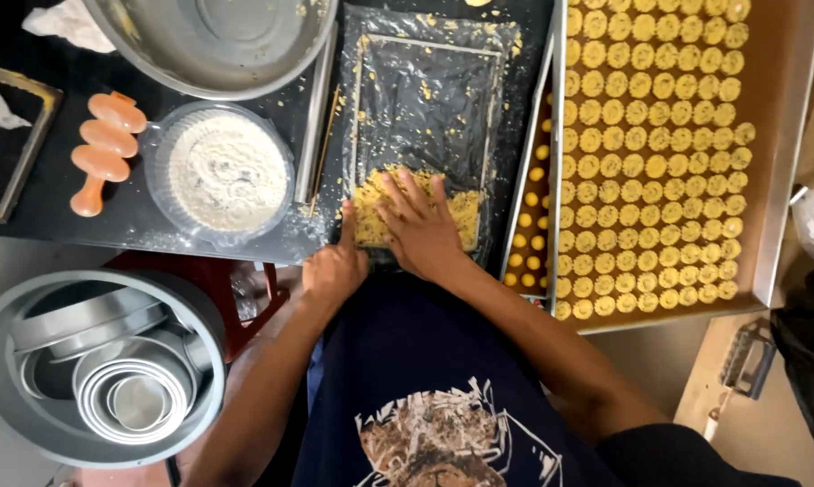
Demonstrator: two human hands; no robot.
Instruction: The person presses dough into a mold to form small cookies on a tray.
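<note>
Fingers [405, 194] of our right hand [422, 230] lay spread flat on the yellow dough [368, 219], which ran crosswise inside the metal frame [360, 108] on the counter [136, 221]; our left hand [335, 269], curled with thumb up, braced the frame's near-left corner.

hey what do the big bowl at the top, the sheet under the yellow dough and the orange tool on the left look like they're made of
Big bowl: looks like metal, dull grey with a soft sheen.
Sheet under the yellow dough: probably thin clear plastic film, wrinkled and glossy.
Orange tool: likely moulded plastic, smooth with even colour.
</note>
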